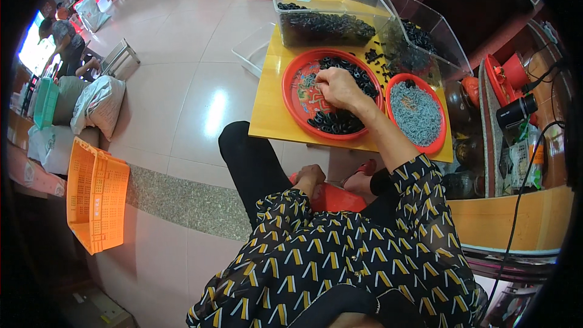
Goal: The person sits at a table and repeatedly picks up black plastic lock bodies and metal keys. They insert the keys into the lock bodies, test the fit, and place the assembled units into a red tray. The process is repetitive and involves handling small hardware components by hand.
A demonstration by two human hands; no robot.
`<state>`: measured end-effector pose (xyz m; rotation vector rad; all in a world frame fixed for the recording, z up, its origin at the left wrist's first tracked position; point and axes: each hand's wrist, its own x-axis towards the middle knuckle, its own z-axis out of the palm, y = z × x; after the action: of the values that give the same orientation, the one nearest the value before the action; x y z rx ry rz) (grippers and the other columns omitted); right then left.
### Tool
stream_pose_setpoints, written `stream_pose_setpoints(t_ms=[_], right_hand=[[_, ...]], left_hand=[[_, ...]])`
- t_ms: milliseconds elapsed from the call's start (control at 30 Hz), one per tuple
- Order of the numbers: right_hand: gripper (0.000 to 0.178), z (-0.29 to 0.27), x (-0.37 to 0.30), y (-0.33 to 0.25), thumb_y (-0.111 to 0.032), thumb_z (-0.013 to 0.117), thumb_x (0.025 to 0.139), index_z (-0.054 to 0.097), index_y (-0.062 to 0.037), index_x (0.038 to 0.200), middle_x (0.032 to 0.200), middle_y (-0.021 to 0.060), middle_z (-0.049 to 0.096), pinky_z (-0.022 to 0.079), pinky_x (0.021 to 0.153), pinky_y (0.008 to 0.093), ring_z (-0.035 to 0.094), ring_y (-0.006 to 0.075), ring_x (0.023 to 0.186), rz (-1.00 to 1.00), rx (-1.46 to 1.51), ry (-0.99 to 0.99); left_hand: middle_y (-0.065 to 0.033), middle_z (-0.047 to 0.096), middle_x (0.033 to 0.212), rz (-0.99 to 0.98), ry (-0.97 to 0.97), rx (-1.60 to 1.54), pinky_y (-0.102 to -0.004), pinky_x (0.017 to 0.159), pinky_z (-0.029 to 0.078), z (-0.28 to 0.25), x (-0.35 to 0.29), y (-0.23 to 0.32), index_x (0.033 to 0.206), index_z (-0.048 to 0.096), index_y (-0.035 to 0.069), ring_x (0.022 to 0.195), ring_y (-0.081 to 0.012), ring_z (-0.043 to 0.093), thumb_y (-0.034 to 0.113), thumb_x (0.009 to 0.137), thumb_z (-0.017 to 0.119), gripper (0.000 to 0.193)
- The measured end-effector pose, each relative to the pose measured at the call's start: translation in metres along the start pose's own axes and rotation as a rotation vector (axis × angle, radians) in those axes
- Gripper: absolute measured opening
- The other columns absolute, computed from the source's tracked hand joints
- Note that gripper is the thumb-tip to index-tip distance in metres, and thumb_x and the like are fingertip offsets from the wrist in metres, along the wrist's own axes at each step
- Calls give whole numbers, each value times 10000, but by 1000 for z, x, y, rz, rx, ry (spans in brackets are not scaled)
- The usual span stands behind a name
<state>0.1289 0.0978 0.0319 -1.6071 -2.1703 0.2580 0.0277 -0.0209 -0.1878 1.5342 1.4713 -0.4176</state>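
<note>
Table [266, 115]: two trays [349, 136], two bins [331, 12]; right fingers [322, 80], left fingers [311, 172]: can't tell whether closed

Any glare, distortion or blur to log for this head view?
Head view: glare streaks the tiled floor; far left burns out white; black vignetting rings the frame, with fisheye bending toward the rim; right hand fairly clear, fingertips' grip unclear.

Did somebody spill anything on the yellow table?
Maybe: small black pieces lie scattered on the yellow table, outside the round red tray. Other black parts sit inside it, so these look spilled.
</note>
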Motion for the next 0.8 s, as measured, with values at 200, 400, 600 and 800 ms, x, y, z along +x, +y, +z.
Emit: stream_pose_setpoints(t_ms=[200, 400, 600, 800], right_hand=[[185, -38, -5, 21, -128, 556, 717, 635, -47, 863, 868, 172, 609, 442, 772, 378, 574, 312, 862, 139, 5, -63], [178, -50, -24, 25, -106, 561, 724, 632, -50, 877, 864, 165, 611, 442, 769, 374, 576, 305, 861, 159, -69, -147], [161, -53, -29, 28, -94, 567, 719, 634, -43, 857, 849, 167, 610, 445, 766, 368, 576, 308, 854, 156, -104, -137], [163, -46, -28, 31, -88, 566, 714, 633, -51, 857, 840, 167, 608, 448, 752, 378, 575, 315, 849, 136, -121, -173]], left_hand=[[-189, 506, 1164, 74, -6, 16, -464, 907, 374, 4, 7, 3, 1070, 572, 47, 1104, -357, 463, 186, 740, 499, 365], [-175, 517, 1157, 46, -54, 104, -540, 861, 380, 0, 1, 12, 1072, 573, 62, 1092, -367, 470, 171, 743, 498, 355], [-174, 515, 1161, 45, -39, 122, -554, 848, 382, 3, 3, 14, 1068, 578, 69, 1079, -374, 478, 163, 741, 501, 349], [-184, 532, 1125, 98, -14, 93, -445, 875, 401, 9, 13, 6, 1029, 596, 49, 1065, -343, 497, 166, 735, 518, 326]])
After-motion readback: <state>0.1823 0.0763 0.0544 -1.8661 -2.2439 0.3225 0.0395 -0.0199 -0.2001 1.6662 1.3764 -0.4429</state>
